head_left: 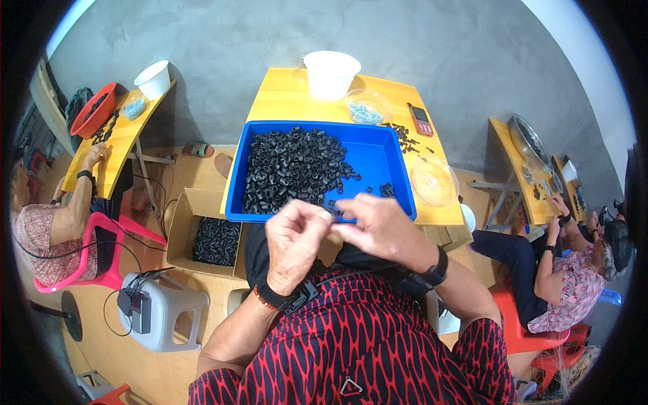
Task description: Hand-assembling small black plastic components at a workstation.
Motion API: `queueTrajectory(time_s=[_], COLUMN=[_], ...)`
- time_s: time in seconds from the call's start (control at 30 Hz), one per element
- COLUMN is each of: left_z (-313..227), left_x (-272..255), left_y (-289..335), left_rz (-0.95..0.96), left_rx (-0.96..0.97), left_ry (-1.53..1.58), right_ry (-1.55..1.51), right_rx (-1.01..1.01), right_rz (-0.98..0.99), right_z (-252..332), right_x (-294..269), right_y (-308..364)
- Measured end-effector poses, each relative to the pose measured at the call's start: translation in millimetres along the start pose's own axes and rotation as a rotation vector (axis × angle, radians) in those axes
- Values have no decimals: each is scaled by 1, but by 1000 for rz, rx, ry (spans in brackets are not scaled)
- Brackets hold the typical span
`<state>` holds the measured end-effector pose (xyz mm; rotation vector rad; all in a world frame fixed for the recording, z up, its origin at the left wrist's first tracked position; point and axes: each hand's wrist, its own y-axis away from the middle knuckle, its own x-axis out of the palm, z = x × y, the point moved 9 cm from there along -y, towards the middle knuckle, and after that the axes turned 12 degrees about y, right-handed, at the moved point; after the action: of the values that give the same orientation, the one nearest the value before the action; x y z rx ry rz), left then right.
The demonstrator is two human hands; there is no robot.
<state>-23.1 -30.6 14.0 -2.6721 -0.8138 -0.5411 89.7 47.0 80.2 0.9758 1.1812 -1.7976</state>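
My left hand (294,237) and my right hand (383,231) meet over the near edge of a blue tray (370,158). The left thumb and fingers are pinched together, and the right thumb and fingers close in against them. Whatever is between the fingertips is too small and covered to make out. A heap of small black plastic parts (290,165) fills the left side of the tray. Several loose black parts (387,190) lie at its near right, close to my right hand.
On the yellow table (280,94) stand a white bucket (332,75), a clear bowl of bluish pieces (366,113), a phone (420,120) and a clear dish (433,182). A cardboard box of black parts (216,239) sits below left. People work at tables on both sides.
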Motion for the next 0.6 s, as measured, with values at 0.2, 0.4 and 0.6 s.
queueTrajectory(time_s=[0.2,0.4,0.6], left_z=[-59,-46,-6], left_x=[-76,-192,-234], left_y=[-8,-11,-9], left_rz=[-512,-812,-1082], left_rx=[509,528,320], left_ry=[89,158,320], right_ry=[-111,98,176], right_rx=[362,234,96], right_rz=[-125,85,139], right_z=[-109,-123,-121], right_x=[-11,25,49], right_y=[-8,-34,-43])
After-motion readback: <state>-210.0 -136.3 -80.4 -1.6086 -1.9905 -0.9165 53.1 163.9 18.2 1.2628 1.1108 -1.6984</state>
